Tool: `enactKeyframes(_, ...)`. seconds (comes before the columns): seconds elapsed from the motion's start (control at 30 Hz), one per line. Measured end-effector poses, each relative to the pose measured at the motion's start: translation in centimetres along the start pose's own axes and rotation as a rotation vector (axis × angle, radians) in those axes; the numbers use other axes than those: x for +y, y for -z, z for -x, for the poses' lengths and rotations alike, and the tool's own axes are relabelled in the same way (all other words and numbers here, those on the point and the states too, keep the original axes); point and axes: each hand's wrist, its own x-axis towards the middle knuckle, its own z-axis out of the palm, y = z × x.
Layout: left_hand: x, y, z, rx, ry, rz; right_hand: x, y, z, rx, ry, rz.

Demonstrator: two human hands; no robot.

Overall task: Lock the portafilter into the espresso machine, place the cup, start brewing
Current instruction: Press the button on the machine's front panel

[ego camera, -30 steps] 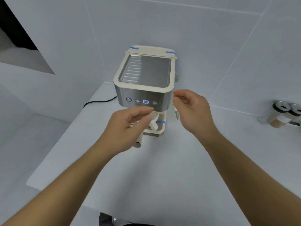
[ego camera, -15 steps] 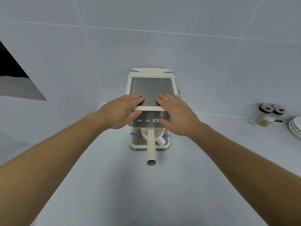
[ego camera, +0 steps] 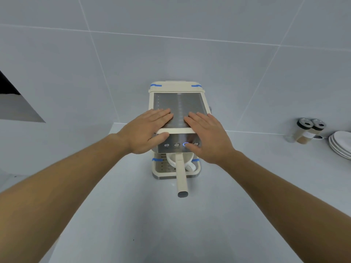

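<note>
A cream and steel espresso machine [ego camera: 178, 103] stands against the tiled wall. The portafilter [ego camera: 181, 179] sits under its front, cream handle pointing straight toward me. Below it a white cup [ego camera: 190, 162] rests on the drip tray [ego camera: 161, 168]. My left hand [ego camera: 148, 131] lies flat on the top's front left corner, thumb down over the steel front. My right hand [ego camera: 207, 135] lies flat on the front right corner, and its thumb tip touches a button ringed in blue light [ego camera: 185, 144].
The machine sits on a white counter [ego camera: 171, 224]. At the far right stand two spice jars [ego camera: 305, 131] and a stack of white plates [ego camera: 341, 142]. A dark opening [ego camera: 11, 103] shows at the left wall.
A second ago both hands hovered in front of the machine; they rose and settled flat on its top. Since half a second ago they hardly moved. The view straightened to face the machine.
</note>
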Motion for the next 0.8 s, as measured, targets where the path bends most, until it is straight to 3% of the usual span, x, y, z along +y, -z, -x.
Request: enactKeyframes(0.8, 0.26, -0.48, -0.22, 0.031, 0.019, 0.044, 0.31, 0.03, 0.15, 0.006, 0.026, -0.024)
